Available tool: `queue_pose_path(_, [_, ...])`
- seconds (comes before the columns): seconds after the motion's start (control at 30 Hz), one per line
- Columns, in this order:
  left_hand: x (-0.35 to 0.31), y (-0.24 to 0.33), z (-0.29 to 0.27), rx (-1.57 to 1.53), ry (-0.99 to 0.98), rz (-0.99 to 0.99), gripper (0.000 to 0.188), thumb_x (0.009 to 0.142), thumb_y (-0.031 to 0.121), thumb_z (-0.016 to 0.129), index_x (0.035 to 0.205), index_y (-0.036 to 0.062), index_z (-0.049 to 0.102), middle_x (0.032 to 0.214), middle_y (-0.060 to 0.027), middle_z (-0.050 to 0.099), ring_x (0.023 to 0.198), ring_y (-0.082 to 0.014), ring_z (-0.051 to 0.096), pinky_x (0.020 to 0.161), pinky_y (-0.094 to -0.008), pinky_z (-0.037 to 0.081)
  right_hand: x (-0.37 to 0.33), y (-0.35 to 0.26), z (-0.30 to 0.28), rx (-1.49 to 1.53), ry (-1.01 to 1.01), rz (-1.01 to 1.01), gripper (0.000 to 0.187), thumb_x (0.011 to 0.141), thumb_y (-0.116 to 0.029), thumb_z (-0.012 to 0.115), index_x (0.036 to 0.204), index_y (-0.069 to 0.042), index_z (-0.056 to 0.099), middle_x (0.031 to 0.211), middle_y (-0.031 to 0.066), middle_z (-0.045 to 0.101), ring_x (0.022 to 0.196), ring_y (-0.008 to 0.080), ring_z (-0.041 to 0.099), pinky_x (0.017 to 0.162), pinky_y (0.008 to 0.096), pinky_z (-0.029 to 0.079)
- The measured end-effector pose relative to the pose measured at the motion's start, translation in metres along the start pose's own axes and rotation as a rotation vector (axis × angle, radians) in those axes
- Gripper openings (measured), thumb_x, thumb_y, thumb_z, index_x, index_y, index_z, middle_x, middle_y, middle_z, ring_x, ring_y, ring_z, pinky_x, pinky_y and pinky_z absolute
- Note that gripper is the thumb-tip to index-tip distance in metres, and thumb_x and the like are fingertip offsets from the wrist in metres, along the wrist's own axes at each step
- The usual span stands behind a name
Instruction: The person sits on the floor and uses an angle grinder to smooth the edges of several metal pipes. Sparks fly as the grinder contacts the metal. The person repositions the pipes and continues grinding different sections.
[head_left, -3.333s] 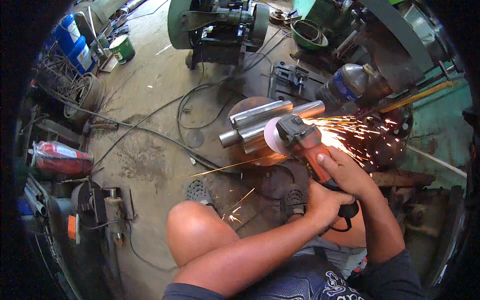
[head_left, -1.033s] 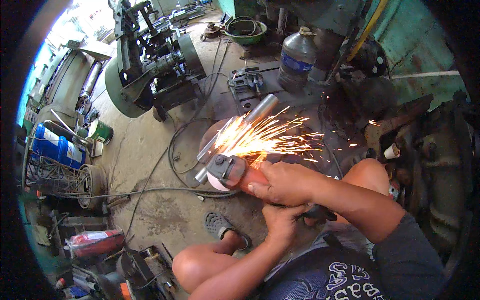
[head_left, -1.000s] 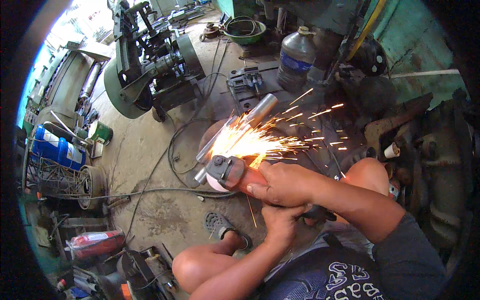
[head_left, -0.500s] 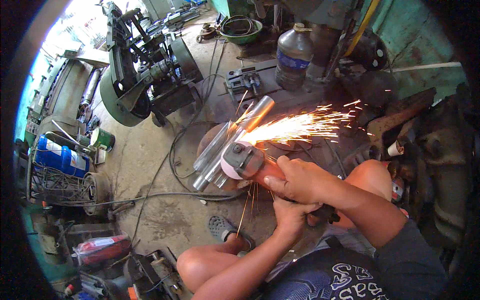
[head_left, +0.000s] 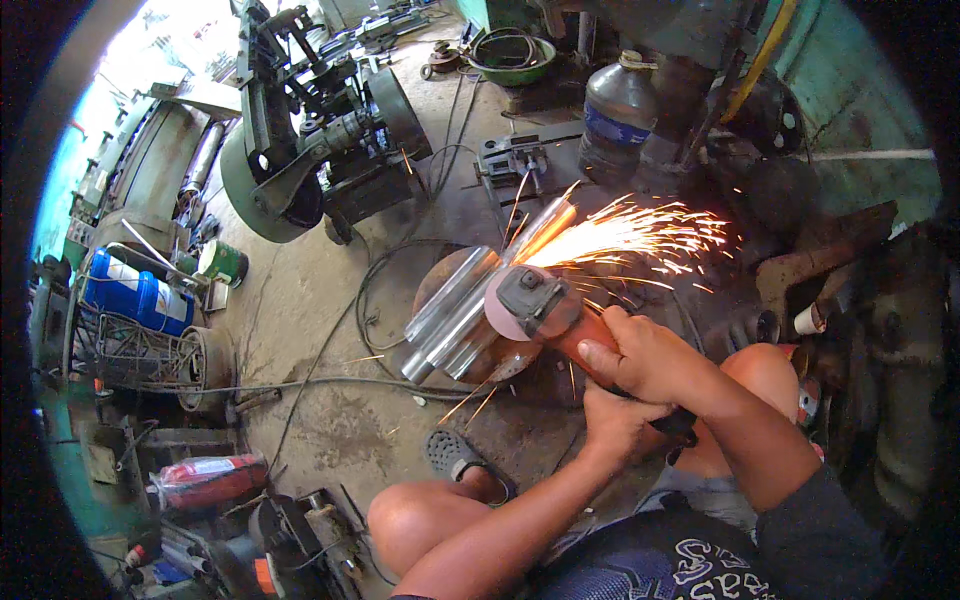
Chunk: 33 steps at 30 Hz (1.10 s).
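Observation:
My right hand (head_left: pixel 655 362) is wrapped round the red body of an angle grinder (head_left: pixel 588 338). My left hand (head_left: pixel 622 425) closes on its rear part, below and nearer to me. The grinder's pale disc (head_left: pixel 506 308) rests against shiny metal bars (head_left: pixel 450 300), which lie side by side on a slant. Bright sparks (head_left: pixel 630 238) spray from the contact toward the far right. The guard and disc hide the exact contact spot. Under the bars is a rusty brown round piece (head_left: pixel 432 285).
A machine with large wheels (head_left: pixel 320 150) stands at the far left. Cables (head_left: pixel 330 385) cross the concrete floor. A vise (head_left: pixel 520 165) and a big plastic jug (head_left: pixel 620 115) are beyond the bars. Blue bucket (head_left: pixel 140 292) left; rusty metal parts (head_left: pixel 820 260) right.
The grinder has moved right and slightly away from me along the bars. Sparks keep flying to the right. The whole view has shifted a little, and both hands keep their grip.

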<state>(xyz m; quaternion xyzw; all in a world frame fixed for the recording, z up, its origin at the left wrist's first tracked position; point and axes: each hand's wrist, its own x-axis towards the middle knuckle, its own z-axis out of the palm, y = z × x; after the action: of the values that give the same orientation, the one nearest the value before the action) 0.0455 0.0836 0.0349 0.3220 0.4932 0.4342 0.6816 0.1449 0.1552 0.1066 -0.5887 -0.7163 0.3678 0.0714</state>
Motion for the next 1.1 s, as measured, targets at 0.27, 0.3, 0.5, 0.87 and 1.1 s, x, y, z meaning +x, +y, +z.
queue_pose_path(0.27, [0.009,-0.002,0.014,-0.126,-0.012,0.014,0.083,0.057,0.005,0.094,0.127,-0.0033,0.05,0.115,-0.0132,0.069,0.103,-0.0235,0.07,0.088,-0.0373,0.059,0.003,0.005,-0.008,-0.002,0.029,0.048,0.057,0.1,-0.053,0.056,0.106,0.003,0.054,0.098,0.0328,0.067,0.095,0.0503,0.067,0.082,0.0547,0.051])
queue_pose_path(0.3, [0.011,-0.002,0.015,-0.086,-0.004,-0.007,0.085,0.057,0.004,0.094,0.129,-0.003,0.048,0.115,-0.0136,0.068,0.102,-0.0234,0.07,0.087,-0.0374,0.059,0.003,0.005,-0.009,0.002,0.022,0.063,0.056,0.1,-0.052,0.056,0.107,0.004,0.055,0.1,0.0341,0.068,0.097,0.0508,0.067,0.084,0.0558,0.052])
queue_pose_path(0.5, [0.01,0.006,0.02,-0.099,0.02,-0.038,0.068,0.057,0.005,0.092,0.117,-0.0012,0.062,0.106,-0.0083,0.073,0.096,-0.0219,0.071,0.086,-0.0356,0.057,0.005,0.007,-0.014,0.01,0.012,0.11,0.053,0.1,-0.049,0.058,0.109,0.003,0.055,0.103,0.0335,0.069,0.099,0.0513,0.067,0.085,0.0558,0.053])
queue_pose_path(0.87, [0.005,0.002,0.014,-0.206,0.013,0.052,0.057,0.059,0.004,0.089,0.11,-0.0017,0.065,0.1,-0.0063,0.074,0.092,-0.0186,0.071,0.082,-0.0356,0.058,0.005,0.007,-0.001,0.015,0.015,-0.007,0.047,0.101,-0.044,0.06,0.102,0.002,0.052,0.095,0.0309,0.066,0.095,0.0488,0.067,0.083,0.0537,0.05])
queue_pose_path(1.1, [-0.008,0.004,-0.002,-0.166,0.063,-0.045,0.089,0.056,0.004,0.091,0.13,-0.0005,0.042,0.11,-0.0116,0.066,0.097,-0.0243,0.07,0.087,-0.037,0.059,0.005,-0.018,0.01,0.03,-0.065,-0.039,0.048,0.101,-0.044,0.06,0.102,0.003,0.053,0.095,0.0302,0.067,0.094,0.0471,0.067,0.084,0.0512,0.051])
